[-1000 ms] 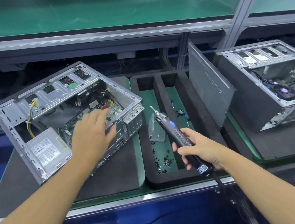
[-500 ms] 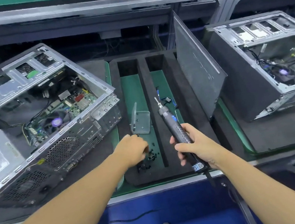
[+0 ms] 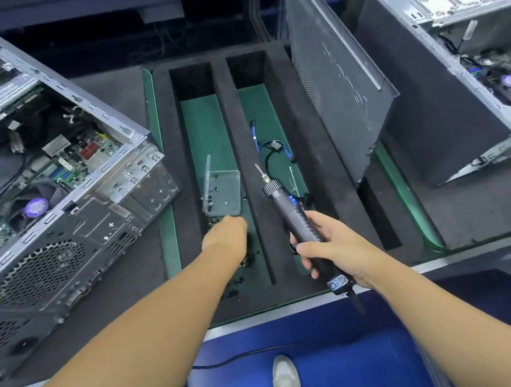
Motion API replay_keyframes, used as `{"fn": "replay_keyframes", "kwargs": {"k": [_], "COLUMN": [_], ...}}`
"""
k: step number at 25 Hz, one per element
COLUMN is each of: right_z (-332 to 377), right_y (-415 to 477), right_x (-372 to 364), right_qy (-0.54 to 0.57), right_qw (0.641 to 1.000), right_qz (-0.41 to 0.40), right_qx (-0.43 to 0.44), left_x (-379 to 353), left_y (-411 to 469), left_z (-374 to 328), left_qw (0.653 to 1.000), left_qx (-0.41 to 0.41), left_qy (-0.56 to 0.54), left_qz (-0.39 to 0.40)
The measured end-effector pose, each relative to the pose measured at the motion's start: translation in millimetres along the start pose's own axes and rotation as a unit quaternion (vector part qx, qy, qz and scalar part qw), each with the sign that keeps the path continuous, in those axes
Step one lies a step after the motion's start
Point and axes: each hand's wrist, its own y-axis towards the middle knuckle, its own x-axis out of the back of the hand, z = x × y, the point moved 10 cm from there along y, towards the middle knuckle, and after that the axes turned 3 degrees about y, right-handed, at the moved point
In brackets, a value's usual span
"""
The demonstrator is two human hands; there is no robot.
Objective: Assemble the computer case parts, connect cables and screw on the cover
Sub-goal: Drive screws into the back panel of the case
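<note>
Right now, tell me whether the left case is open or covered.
Open: the case has one side bare; its motherboard and fan show.

Matt foam tray point(image 3: 231, 102), bare-metal case point(image 3: 58, 224)

In the black foam tray point(image 3: 234, 128) both slots are free at their far ends. A clear plastic box point(image 3: 225, 195) blocks its left slot midway, blue and black cables point(image 3: 273, 147) its right. An open grey metal case point(image 3: 54, 201) flanks its left edge, a leaning dark perforated panel point(image 3: 336, 76) its right.
</note>
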Motion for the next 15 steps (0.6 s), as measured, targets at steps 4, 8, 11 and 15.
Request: {"fn": "replay_keyframes", "kwargs": {"k": [4, 8, 11, 15], "right_z": [-4, -5, -5, -2], "right_y": [4, 5, 5, 3], "right_x": [2, 4, 4, 1], "right_qy": [0.014, 0.017, 0.014, -0.002], "right_qw": [1.0, 1.0, 1.0, 1.0], "right_qz": [0.003, 0.005, 0.007, 0.007], "right_qx": [0.001, 0.0, 0.001, -0.003], "left_x": [-4, -2, 18, 36], "left_y": [4, -1, -4, -15], "left_z": [-1, -5, 10, 16], "left_qw": [0.999, 0.998, 0.959, 0.937], "left_qx": [0.006, -0.018, 0.008, -0.009], "left_qy": [-0.036, -0.042, -0.265, -0.333], "left_qz": [-0.017, -0.039, -0.102, -0.107]}}
